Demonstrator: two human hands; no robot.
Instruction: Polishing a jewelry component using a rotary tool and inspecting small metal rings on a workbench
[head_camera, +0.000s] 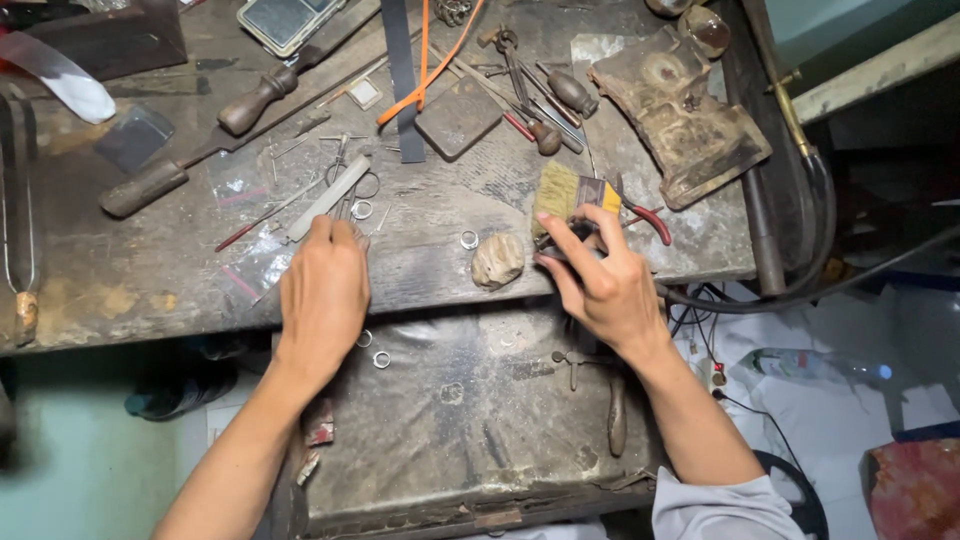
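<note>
My left hand (322, 290) rests at the front edge of the worn workbench (130, 280), fingers curled down over thin metal tools; what it grips is hidden. A pale flat file (335, 195) and a small metal ring (361, 209) lie just beyond it. My right hand (598, 280) is closed around a small dark tool beside red-handled pliers (645, 218) and a yellowish brush block (562, 190). A beige stone lump (497, 260) and a tiny ring (469, 239) sit between the hands.
Wooden-handled files (255, 103), a dark square block (458, 118), an orange cord (430, 70) and a rusted metal block (680, 110) crowd the bench. Below it is an open drawer (460, 420) with two rings (381, 359). A black hose (820, 230) hangs at the right.
</note>
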